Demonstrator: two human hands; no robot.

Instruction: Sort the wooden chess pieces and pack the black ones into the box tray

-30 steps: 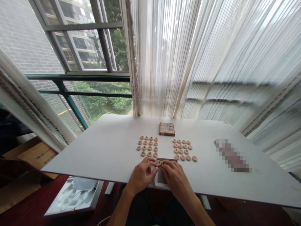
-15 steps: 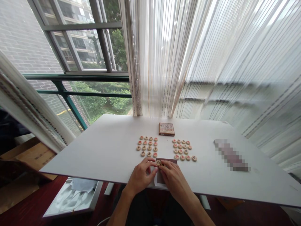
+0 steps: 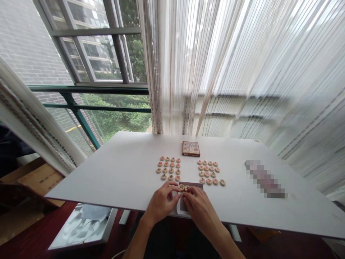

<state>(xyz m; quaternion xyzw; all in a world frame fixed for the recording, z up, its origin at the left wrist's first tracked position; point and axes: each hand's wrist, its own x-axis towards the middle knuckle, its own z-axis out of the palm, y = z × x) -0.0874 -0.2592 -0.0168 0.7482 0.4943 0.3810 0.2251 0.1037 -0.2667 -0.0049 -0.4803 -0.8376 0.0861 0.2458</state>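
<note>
Pale wood: round black-marked piece (image 3: pixel 182 187) lies in the far-left corner of the shallow white-walled, brown-floored box (image 3: pixel 183 206); matching piece (image 3: pixel 187 188) just right of it, nearer the right hand (image 3: pixel 199 201), whose fingers cover its edge. Left hand (image 3: pixel 163 199) curves beside the first. Pinching or touching, either hand: cannot tell. Box's near-right part hidden.

The forearms (image 3: pixel 138 234) are bare, the legwear (image 3: pixel 159 239) dark.

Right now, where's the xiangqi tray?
Head view: the open xiangqi tray lies at the white table's near edge, just right of centre, right hand over it, left hand at its left.
</note>
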